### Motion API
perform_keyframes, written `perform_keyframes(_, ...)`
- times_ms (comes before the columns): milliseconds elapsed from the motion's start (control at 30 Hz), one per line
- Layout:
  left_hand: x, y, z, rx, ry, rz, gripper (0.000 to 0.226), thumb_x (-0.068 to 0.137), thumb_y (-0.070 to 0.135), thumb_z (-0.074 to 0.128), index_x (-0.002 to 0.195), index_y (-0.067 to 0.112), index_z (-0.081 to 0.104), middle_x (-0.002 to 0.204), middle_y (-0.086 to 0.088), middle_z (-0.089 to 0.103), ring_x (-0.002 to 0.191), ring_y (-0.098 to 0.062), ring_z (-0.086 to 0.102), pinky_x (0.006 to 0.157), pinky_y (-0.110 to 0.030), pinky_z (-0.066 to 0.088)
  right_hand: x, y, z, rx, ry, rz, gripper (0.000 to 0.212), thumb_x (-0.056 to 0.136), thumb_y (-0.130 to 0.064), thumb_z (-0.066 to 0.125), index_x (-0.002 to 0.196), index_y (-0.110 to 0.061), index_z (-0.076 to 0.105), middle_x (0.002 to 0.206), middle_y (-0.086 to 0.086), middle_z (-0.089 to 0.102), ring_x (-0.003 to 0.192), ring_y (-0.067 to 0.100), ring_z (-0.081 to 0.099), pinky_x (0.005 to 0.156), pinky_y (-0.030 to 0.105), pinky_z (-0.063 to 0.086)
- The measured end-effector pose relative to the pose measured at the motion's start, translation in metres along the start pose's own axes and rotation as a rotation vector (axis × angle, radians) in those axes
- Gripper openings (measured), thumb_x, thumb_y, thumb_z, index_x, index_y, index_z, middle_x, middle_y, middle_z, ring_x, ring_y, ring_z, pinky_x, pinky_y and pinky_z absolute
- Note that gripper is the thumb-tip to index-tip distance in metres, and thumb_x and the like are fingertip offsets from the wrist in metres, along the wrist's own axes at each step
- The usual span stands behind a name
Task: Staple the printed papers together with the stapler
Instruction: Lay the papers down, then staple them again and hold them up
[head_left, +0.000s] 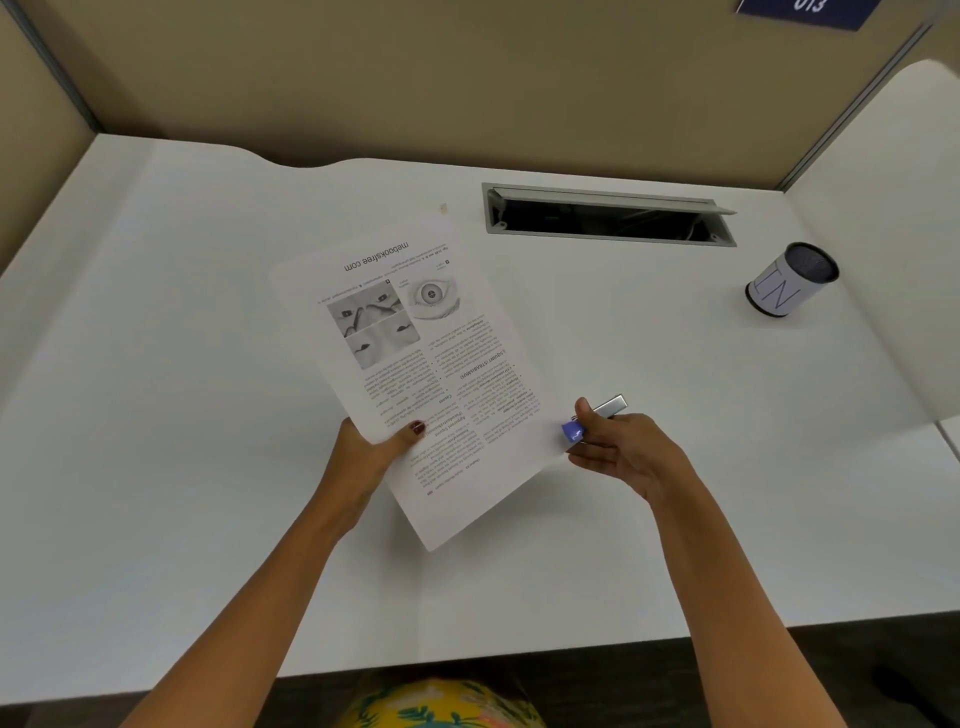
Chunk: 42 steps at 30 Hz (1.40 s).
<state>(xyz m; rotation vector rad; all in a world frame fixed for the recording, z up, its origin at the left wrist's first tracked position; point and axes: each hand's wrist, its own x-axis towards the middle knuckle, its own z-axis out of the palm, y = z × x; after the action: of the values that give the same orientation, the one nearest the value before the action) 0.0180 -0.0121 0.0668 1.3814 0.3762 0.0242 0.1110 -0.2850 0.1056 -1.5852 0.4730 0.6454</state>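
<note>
White papers (415, 364) (stapler (592, 418)) in hands

White laminate desk surface (182, 364), set within tan fabric partition walls (363, 78) framed by grey metal posts. Recessed grey metal cable hatch (608, 214) at the desk's rear, lid raised, dark interior showing cables. Cylindrical cup with black rim and white paper label (790, 279) stands upright right of the hatch, well apart from it; label bears large thin letters. Dark blue sign with white numerals (808, 10), partly cut off, on the right partition. Dark floor (779, 675) visible below the desk's front edge.
</note>
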Motion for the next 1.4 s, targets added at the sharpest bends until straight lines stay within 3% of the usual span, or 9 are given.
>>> perform_keyframes(133,0.001,0.001,0.001,-0.005,-0.010,0.006,0.048,0.068,0.027,0.073,0.111,0.042,0.058,0.114,0.015,0.066,0.106,-0.011,0.064,0.076,-0.025,0.058,0.003,-0.001,0.002,0.024,0.028,0.001,0.033,0.083,-0.029,0.070,0.096,0.001,0.062,0.086,0.014,0.069,0.077,0.027,0.068,0.077,0.037,0.057)
perform_keyframes(433,0.003,0.003,0.003,-0.019,-0.029,0.005,0.050,0.069,0.024,0.073,0.113,0.043,0.058,0.117,0.013,0.066,0.109,-0.011,0.064,0.083,-0.032,0.056,0.004,0.001,0.003,0.072,0.042,-0.028,0.020,0.086,-0.021,0.069,0.084,-0.002,0.062,0.080,0.012,0.070,0.070,0.023,0.068,0.069,0.032,0.058)
perform_keyframes(533,0.003,0.003,0.002,-0.022,-0.021,0.007,0.050,0.069,0.025,0.073,0.112,0.044,0.058,0.115,0.017,0.067,0.107,-0.008,0.064,0.080,-0.028,0.057,0.004,0.002,0.002,0.064,-0.001,-0.056,0.020,0.086,-0.022,0.067,0.088,-0.003,0.063,0.086,0.012,0.071,0.076,0.024,0.069,0.076,0.034,0.058)
perform_keyframes(633,0.003,0.003,0.002,-0.019,-0.007,0.008,0.049,0.068,0.025,0.073,0.112,0.043,0.058,0.113,0.018,0.066,0.105,-0.006,0.065,0.078,-0.025,0.057,0.003,0.005,0.000,0.067,-0.035,-0.154,0.025,0.091,-0.028,0.060,0.097,-0.003,0.063,0.096,0.012,0.071,0.083,0.022,0.070,0.075,0.026,0.060)
perform_keyframes(800,0.002,0.001,0.001,-0.010,0.021,-0.002,0.047,0.069,0.026,0.073,0.110,0.044,0.059,0.113,0.017,0.066,0.103,-0.005,0.065,0.077,-0.025,0.057,0.002,0.006,-0.004,0.112,0.201,-0.230,0.046,0.098,-0.045,0.044,0.089,-0.005,0.065,0.082,0.013,0.070,0.077,0.023,0.070,0.075,0.031,0.057)
perform_keyframes(900,0.002,0.000,0.001,-0.012,0.036,0.000,0.047,0.071,0.023,0.073,0.110,0.044,0.059,0.113,0.019,0.066,0.103,-0.003,0.065,0.076,-0.023,0.057,0.010,0.016,-0.011,-0.198,0.481,-0.282,0.047,0.095,-0.049,0.047,0.084,-0.006,0.065,0.071,0.006,0.069,0.068,0.022,0.068,0.066,0.029,0.052)
perform_keyframes(1033,0.002,-0.002,0.002,-0.015,0.050,-0.006,0.046,0.079,0.012,0.071,0.109,0.043,0.059,0.111,0.019,0.066,0.102,-0.005,0.065,0.075,-0.024,0.058,0.020,0.037,-0.019,-0.715,0.772,-0.363,0.043,0.091,-0.048,0.055,0.076,-0.008,0.058,0.077,0.011,0.064,0.065,0.024,0.057,0.060,0.030,0.037)
perform_keyframes(1200,0.003,-0.003,0.003,-0.020,0.060,-0.012,0.046,0.081,0.010,0.070,0.111,0.043,0.059,0.114,0.016,0.066,0.103,-0.006,0.065,0.079,-0.028,0.057,0.029,0.056,-0.022,-0.996,0.814,-0.287,0.041,0.090,-0.045,0.058,0.091,-0.004,0.059,0.087,0.012,0.061,0.066,0.026,0.050,0.060,0.032,0.038)
perform_keyframes(1400,0.003,-0.005,0.004,-0.034,0.086,-0.028,0.046,0.081,0.007,0.070,0.110,0.042,0.058,0.111,0.018,0.066,0.102,-0.005,0.065,0.075,-0.024,0.058,0.035,0.072,-0.021,-1.121,0.815,-0.288,0.036,0.091,-0.043,0.056,0.101,-0.008,0.056,0.092,0.012,0.062,0.076,0.032,0.062,0.058,0.030,0.038)
